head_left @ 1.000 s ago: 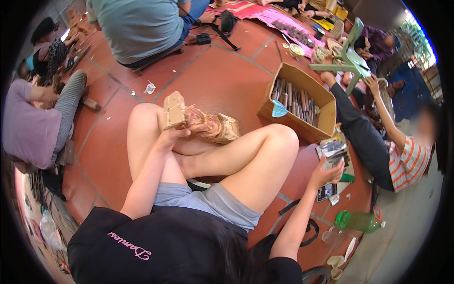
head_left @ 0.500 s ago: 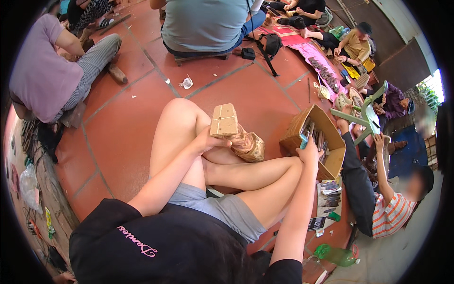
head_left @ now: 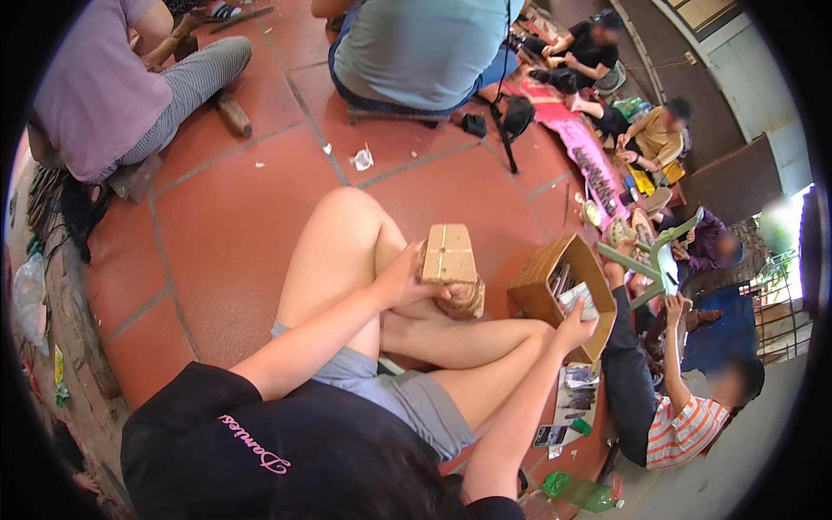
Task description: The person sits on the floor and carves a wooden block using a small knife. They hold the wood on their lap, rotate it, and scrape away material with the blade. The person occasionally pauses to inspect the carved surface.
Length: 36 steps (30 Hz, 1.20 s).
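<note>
The box (head_left: 559,290) of cardboard stands open on the red floor (head_left: 225,234), just beside the person's right knee. The block (head_left: 448,254), flat and tan, rests near the left knee. The left hand (head_left: 406,277) grasps the block's side. The right hand (head_left: 576,322) holds a pale card (head_left: 579,299) over the box.

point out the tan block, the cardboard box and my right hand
tan block (head_left: 448,253), head view, middle of its flat top face
cardboard box (head_left: 536,284), head view, its near side wall
right hand (head_left: 575,322), head view, back of the hand
</note>
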Motion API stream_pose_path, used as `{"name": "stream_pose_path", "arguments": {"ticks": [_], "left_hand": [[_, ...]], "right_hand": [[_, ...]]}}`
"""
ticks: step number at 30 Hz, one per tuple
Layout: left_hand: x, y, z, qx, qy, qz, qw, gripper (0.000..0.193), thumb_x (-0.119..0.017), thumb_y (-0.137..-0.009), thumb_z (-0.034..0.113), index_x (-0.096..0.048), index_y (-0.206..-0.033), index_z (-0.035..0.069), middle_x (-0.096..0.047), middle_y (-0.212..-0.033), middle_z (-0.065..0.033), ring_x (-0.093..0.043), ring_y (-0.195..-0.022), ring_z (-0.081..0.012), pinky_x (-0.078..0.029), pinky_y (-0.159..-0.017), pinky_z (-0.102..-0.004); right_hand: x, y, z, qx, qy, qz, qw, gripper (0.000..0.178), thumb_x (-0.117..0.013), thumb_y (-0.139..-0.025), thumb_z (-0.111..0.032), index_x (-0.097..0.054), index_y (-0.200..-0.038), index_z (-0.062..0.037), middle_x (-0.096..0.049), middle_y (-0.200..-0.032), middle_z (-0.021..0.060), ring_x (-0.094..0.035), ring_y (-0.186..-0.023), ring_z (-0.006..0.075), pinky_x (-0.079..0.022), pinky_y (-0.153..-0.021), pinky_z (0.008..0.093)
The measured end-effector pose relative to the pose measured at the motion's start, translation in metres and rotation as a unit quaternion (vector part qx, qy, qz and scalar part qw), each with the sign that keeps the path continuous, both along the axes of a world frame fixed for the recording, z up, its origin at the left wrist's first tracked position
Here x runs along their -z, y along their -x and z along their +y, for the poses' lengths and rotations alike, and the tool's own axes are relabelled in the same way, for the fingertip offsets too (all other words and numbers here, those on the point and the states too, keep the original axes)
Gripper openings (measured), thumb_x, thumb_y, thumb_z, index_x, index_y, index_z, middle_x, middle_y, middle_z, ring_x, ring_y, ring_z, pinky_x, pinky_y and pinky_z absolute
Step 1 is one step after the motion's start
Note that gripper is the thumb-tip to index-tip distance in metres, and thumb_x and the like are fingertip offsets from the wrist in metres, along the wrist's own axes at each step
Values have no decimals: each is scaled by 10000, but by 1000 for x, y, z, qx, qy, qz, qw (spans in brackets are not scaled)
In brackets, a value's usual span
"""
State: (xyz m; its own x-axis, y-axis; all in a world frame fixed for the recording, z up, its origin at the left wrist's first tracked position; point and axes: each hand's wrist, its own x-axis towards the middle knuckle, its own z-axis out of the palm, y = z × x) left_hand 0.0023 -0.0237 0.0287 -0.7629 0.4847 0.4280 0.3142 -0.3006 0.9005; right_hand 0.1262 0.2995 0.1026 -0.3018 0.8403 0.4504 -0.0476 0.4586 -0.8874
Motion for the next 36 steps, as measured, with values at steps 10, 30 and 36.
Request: {"name": "stream_pose_path", "arguments": {"ticks": [10, 30, 36], "left_hand": [[-23, -8, -13, -27, 40, 62, 997, 650, -811, -761, 353, -557, -1267, 34, -575, -1268, -149, -541, -1177, -344, -414, -1024, -410], [10, -11, -10, -82, 137, 120, 980, 576, -767, -817, 377, -575, -1254, 54, -551, -1301, -159, -519, -1208, -337, -402, -1041, -429], [1, -7, -11, -18, 99, 157, 982, 628, -749, -818, 405, -542, -1299, 58, -517, -1343, -185, -509, -1222, -358, -393, -1047, -417]], "right_hand": [[52, 32, -118, -335, 544, 307, 705, 422, -529, -887, -126, -453, -1288, -19, -543, -1332, 135, -434, -1346, 366, -398, -1064, 610], [56, 28, -115, -328, 555, 356, 677, 376, -596, -953, -214, -472, -1189, 50, -590, -1151, 186, -599, -868, 220, -537, -730, 293], [65, 31, -117, -302, 506, 277, 759, 346, -602, -974, -203, -554, -1191, 63, -633, -1111, 124, -608, -961, 159, -514, -859, 262]]}}
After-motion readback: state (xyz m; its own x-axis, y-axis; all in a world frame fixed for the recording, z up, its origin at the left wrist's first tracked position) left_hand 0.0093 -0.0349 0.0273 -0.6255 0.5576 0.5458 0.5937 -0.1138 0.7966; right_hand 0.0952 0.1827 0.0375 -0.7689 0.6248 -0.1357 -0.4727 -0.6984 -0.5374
